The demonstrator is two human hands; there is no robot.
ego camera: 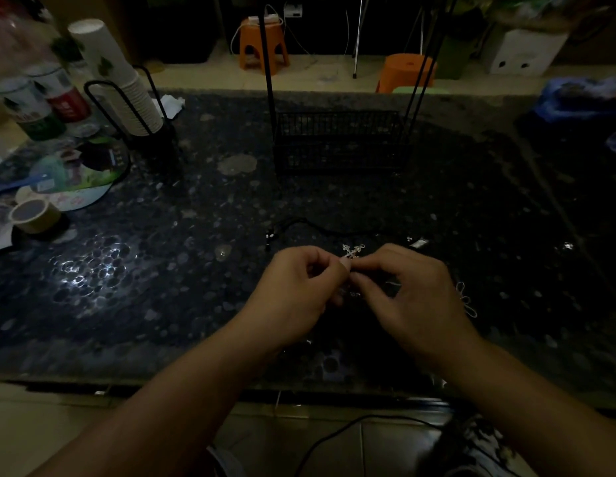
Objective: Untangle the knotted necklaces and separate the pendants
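A silver cross pendant shows just above my fingertips near the table's front middle. My left hand and my right hand meet there, fingers curled, both pinching the tangle at the pendant. A black cord loops on the dark stone table behind my hands, ending in small beads at its left. A thin silver chain lies coiled to the right of my right hand. The knot itself is hidden between my fingers.
A black wire basket stands at the back middle. At the left are a paper-cup stack in a black holder, tins, a round fan and a tape roll. A blue bag lies far right.
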